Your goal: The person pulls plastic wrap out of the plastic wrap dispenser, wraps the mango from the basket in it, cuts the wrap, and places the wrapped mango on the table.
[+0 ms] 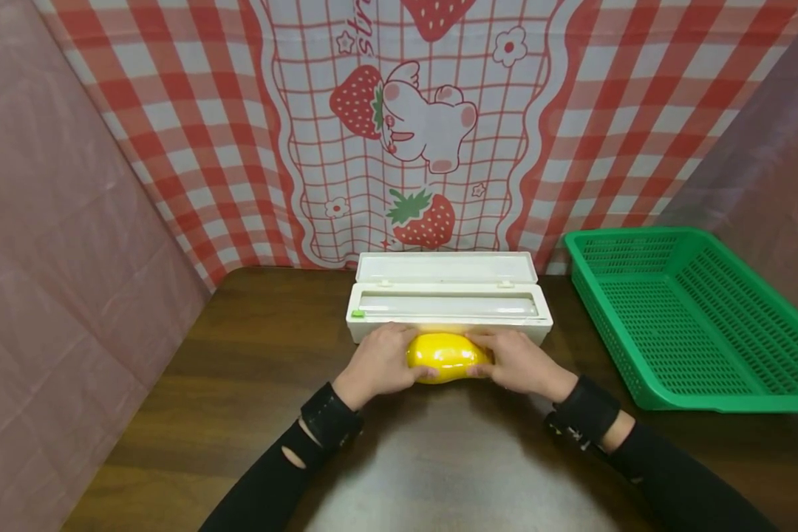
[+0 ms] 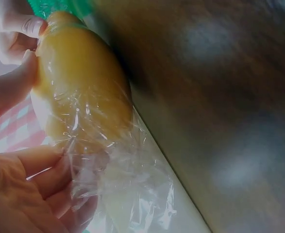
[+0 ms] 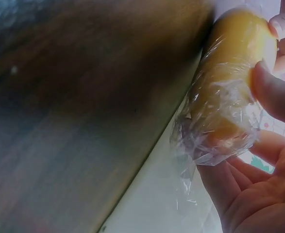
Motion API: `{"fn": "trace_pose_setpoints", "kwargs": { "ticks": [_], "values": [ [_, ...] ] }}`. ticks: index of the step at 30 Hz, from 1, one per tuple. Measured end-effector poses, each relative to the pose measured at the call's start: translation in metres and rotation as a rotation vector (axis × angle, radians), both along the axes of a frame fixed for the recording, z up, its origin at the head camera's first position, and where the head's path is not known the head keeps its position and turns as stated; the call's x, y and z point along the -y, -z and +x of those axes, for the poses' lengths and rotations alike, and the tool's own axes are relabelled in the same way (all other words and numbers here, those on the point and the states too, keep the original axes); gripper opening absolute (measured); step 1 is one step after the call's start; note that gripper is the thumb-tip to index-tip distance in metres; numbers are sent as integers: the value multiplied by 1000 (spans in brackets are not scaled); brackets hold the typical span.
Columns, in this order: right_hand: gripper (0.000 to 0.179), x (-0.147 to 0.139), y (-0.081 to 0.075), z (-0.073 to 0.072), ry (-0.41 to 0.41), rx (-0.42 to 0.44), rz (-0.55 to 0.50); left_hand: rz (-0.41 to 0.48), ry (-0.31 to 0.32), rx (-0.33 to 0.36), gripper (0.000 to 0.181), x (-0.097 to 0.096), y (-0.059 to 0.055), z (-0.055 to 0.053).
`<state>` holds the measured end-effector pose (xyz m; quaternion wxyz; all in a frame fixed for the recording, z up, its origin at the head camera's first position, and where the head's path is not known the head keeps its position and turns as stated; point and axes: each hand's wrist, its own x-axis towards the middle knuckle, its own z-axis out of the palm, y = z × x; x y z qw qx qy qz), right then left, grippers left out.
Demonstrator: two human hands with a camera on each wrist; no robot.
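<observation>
A yellow, oblong, mango-like fruit [image 1: 444, 356] is wrapped in clear cling film [image 2: 137, 189]. Both hands hold it, one at each end. My left hand [image 1: 387, 362] grips the left end, thumb on the near side and fingers behind it. At the other end, my right hand [image 1: 522, 362] holds it the same way. Loose, crumpled film hangs from both ends, also seen as cling film [image 3: 220, 111] in the right wrist view. Just behind the fruit stands a white cling film dispenser [image 1: 448, 288], its lid raised and a roll showing inside.
A green slide cutter [image 1: 357, 314] sits at the dispenser's left end. To the right, a green plastic basket [image 1: 615, 347] rests on the dark wooden table [image 1: 266, 332]. A red-and-white checked cloth [image 1: 199, 111] hangs behind, with pinkish cloths at both sides.
</observation>
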<state>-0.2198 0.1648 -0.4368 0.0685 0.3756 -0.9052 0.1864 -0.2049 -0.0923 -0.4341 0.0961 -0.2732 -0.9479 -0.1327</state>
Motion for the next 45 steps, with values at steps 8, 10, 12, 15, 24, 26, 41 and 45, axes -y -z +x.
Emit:
{"fn": "trace_pose_setpoints", "kwargs": {
  "ticks": [8,10,12,15,24,26,41,45],
  "values": [
    [55,-3,3,-2,12,35,-3,51,5,89,61,0,-3,-3],
    [54,-3,3,-1,23,45,-4,69,6,84,58,0,-2,-3],
    [53,-3,3,-1,29,61,-8,84,5,69,57,0,-1,-3],
    [52,-4,4,-1,41,92,-13,89,10,29,61,0,2,-1],
    [52,-5,6,-1,38,97,-69,50,-3,-7,68,-1,0,1],
    [52,-5,6,0,33,97,-72,40,-13,2,70,-1,-2,3],
    [56,-4,9,8,48,50,-58,-41,35,-95,71,6,-10,10],
    [56,-5,6,9,56,94,-68,-41,84,-71,80,7,-7,10]
  ]
}}
